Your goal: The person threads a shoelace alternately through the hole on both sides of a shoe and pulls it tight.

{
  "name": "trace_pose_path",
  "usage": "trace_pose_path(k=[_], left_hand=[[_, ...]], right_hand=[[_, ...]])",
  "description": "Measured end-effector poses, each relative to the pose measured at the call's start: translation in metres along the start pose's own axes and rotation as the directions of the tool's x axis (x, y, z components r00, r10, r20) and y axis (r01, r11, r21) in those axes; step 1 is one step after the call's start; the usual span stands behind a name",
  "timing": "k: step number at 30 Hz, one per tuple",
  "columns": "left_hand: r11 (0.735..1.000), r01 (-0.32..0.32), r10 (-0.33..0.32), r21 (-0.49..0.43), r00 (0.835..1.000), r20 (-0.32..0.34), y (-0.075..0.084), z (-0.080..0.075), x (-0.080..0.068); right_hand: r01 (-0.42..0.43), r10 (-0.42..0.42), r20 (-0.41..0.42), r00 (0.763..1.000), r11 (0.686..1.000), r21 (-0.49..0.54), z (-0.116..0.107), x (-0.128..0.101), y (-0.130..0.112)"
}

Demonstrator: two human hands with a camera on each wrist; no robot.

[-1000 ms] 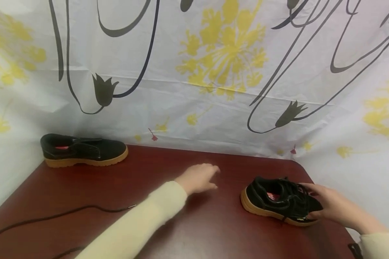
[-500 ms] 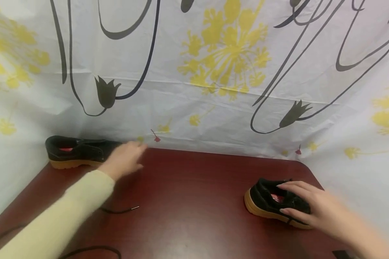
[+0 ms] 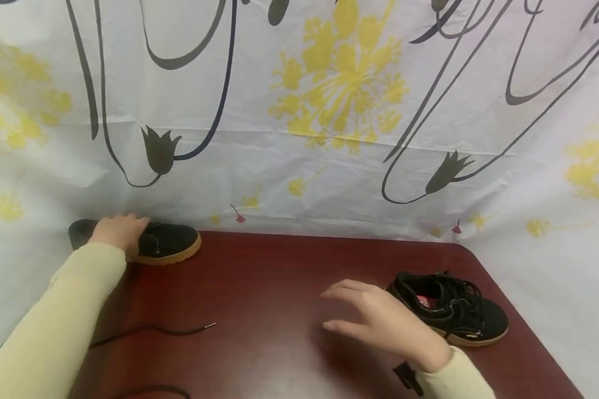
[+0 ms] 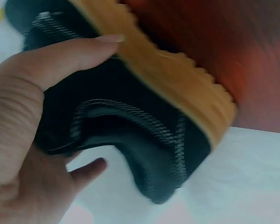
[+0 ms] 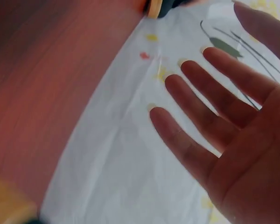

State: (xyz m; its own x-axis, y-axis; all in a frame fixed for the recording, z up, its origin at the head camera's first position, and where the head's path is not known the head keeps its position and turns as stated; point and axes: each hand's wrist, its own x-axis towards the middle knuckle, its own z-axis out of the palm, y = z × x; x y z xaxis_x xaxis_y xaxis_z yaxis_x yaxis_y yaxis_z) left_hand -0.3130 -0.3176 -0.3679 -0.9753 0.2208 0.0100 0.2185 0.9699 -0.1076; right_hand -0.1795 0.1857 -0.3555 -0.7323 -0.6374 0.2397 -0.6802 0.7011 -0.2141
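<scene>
White cloth with yellow flowers and black curly lines (image 3: 329,111) hangs behind and beside a dark red table (image 3: 279,343).

Two black shoes with tan soles sit on the table, well apart. One is the far shoe (image 3: 167,244), at the back left corner, right by the cloth. The other is the near shoe (image 3: 451,310), on the right side of the table. It has black laces and a bit of red inside.

The left hand (image 3: 117,233) is on the far shoe. The arm has a pale yellow sleeve (image 3: 55,327). In the left wrist view, the thumb lies along the side of the shoe (image 4: 144,121) by the tan sole, and the other fingers (image 4: 88,170) curl under the back edge. So this hand (image 4: 23,140) is gripping the shoe.

The right hand (image 3: 384,321) is above the table, just beside the near shoe on its left. It does not touch the shoe. In the right wrist view the hand (image 5: 233,135) is flat and its fingers (image 5: 177,135) are straight and spread apart. It holds nothing.

A loose black shoelace (image 3: 155,331) lies on the table at the front left, between the two arms. Its small tip points to the right.
</scene>
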Motion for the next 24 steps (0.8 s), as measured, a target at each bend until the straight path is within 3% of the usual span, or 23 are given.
trace_pose_path(k=[7,12,15,19,24], left_hand=[[0.998,0.026,-0.025,-0.054,1.000,0.011,-0.005,0.015,0.008],[0.995,0.045,-0.040,-0.087,0.997,0.063,-0.010,0.018,0.009],[0.996,0.042,-0.033,-0.083,0.994,0.101,-0.009,0.015,0.007],[0.998,0.023,-0.013,-0.062,0.988,0.154,0.004,0.006,0.008],[0.999,0.001,0.008,-0.041,0.978,0.211,0.039,-0.002,0.016]], right_hand=[[-0.024,0.007,0.110,0.994,0.988,0.154,0.032,0.045,-0.018],[-0.057,0.014,0.145,0.989,0.952,0.300,0.053,0.068,-0.025],[-0.111,0.060,0.151,0.987,0.927,0.359,0.062,0.073,-0.024],[-0.185,0.129,0.164,0.978,0.902,0.390,0.069,0.073,-0.017],[-0.240,0.169,0.217,0.961,0.902,0.360,0.075,0.066,-0.010]])
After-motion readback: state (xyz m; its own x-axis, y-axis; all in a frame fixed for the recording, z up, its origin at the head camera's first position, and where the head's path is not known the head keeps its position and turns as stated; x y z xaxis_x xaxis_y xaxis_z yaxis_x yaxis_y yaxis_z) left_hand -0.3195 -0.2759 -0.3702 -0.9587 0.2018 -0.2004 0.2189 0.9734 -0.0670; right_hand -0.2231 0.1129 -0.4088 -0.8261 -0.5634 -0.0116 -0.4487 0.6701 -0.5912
